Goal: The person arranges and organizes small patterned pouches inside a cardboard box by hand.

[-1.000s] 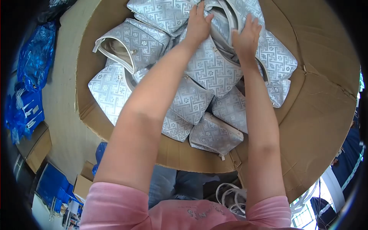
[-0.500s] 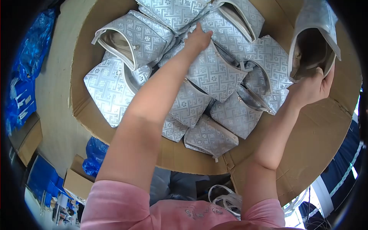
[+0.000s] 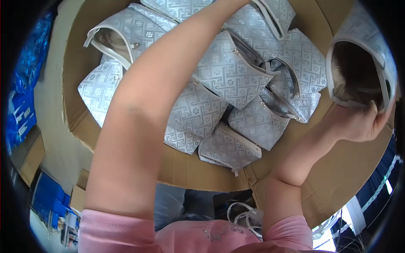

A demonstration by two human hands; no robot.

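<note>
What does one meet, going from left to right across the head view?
Blue bags → cardboard box wall → open silver pouch → silver pouch with zip → right hand holding an open pouch.

Pouch now nearer, right hand

pale floor, blue bags at left.

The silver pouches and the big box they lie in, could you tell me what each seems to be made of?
Pouches: apparently woven jacquard fabric with a metallic silver sheen, patterned in interlocking geometric motifs and small flowers; zips edged in pale trim. Box: plain brown corrugated cardboard, matte, creased at the folds.
</note>
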